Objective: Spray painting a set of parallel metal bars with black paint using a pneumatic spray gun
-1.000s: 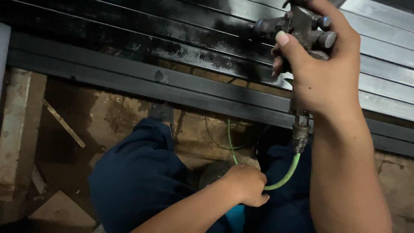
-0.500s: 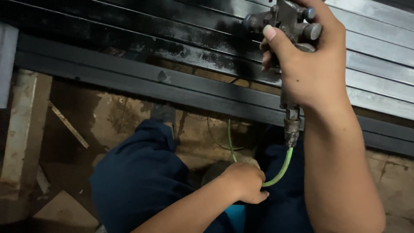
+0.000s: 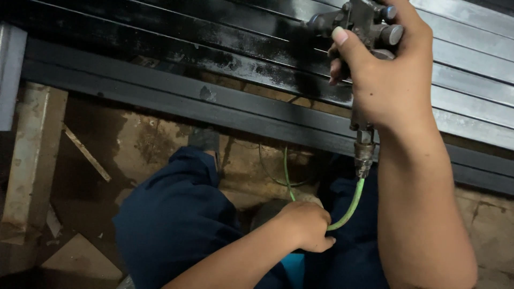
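Observation:
My right hand (image 3: 393, 75) grips a metal spray gun (image 3: 357, 22) at the top right, its nozzle pointing left at several long steel bars (image 3: 225, 37). To the left of the nozzle the bars are wet black; to the right they are bare grey (image 3: 471, 64). A green air hose (image 3: 350, 206) runs down from the gun's handle fitting. My left hand (image 3: 305, 225) is closed around that hose low in the middle, above my dark blue trouser legs (image 3: 176, 225).
A dark steel rail (image 3: 160, 93) lies in front of the painted bars. Below is a stained dirt floor (image 3: 144, 139) with a pale wooden block (image 3: 32, 155) at the left, thin scrap strips and a dark shoe (image 3: 204, 140).
My right hand has carried the spray gun leftward along the bars, and the wet black paint reaches a little further. My left hand keeps its hold on the hose.

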